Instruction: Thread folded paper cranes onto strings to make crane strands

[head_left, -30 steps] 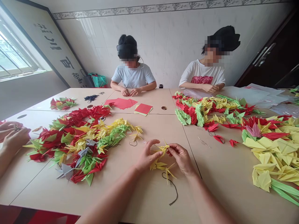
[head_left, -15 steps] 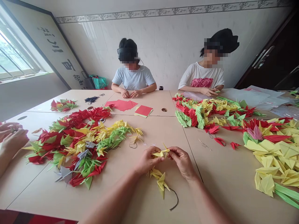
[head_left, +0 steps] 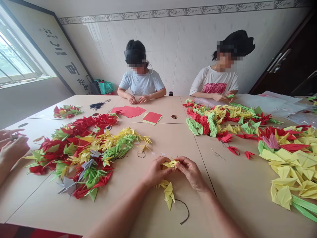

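My left hand (head_left: 158, 172) pinches one side of a folded yellow paper crane (head_left: 169, 164) above the table. The fingers of my right hand (head_left: 189, 170) close on its other side. Below my left hand hangs a short string of yellow paper cranes (head_left: 169, 195), with a dark cord (head_left: 185, 207) curling from it onto the table. Fingers cover part of the held crane, and its inner folds cannot be made out.
A heap of red, green, yellow and grey cranes (head_left: 81, 148) lies left; more piles (head_left: 292, 165) lie right. Red paper squares (head_left: 128, 111) sit farther back. Two people sit opposite. Another person's hands (head_left: 13, 145) are at the left edge.
The held yellow crane has turned and sits lower between my fingers. My right hand has shifted slightly left. The hanging cranes have swung a little left.
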`<action>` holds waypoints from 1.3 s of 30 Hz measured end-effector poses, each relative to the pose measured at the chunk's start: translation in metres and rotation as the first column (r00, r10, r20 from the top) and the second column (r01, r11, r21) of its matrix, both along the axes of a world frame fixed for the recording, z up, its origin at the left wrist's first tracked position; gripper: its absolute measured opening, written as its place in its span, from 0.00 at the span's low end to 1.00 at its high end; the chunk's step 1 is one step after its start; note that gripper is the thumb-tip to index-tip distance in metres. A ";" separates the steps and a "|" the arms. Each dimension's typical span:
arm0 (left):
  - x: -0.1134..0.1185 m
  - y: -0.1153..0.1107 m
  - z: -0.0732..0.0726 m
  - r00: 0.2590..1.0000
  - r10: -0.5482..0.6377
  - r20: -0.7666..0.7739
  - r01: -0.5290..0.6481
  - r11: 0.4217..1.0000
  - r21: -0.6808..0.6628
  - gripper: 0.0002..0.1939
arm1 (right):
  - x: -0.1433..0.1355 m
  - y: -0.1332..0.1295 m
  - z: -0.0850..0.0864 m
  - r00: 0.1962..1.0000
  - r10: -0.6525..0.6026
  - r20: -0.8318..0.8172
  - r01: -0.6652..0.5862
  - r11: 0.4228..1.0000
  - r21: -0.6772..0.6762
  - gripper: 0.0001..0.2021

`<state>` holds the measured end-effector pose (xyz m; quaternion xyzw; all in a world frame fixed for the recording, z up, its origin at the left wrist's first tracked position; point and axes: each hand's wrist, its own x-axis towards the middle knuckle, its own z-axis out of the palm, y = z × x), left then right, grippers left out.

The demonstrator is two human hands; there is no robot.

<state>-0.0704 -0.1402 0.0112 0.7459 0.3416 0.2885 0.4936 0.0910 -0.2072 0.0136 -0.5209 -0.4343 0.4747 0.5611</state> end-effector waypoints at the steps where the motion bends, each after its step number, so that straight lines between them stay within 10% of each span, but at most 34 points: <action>1: 0.000 0.000 0.001 1.000 -0.003 -0.014 0.003 1.000 0.015 0.15 | 0.000 0.000 -0.001 1.000 -0.016 -0.008 0.016 1.000 0.002 0.13; 21: -0.004 0.003 0.013 0.984 -0.068 -0.167 0.083 0.993 0.087 0.18 | 0.005 0.003 -0.002 0.987 -0.142 -0.069 0.141 0.990 -0.020 0.13; 39: -0.007 0.005 0.018 0.988 -0.152 -0.012 0.147 0.972 -0.185 0.18 | 0.012 0.003 -0.002 0.986 -0.116 -0.116 0.115 0.993 -0.018 0.14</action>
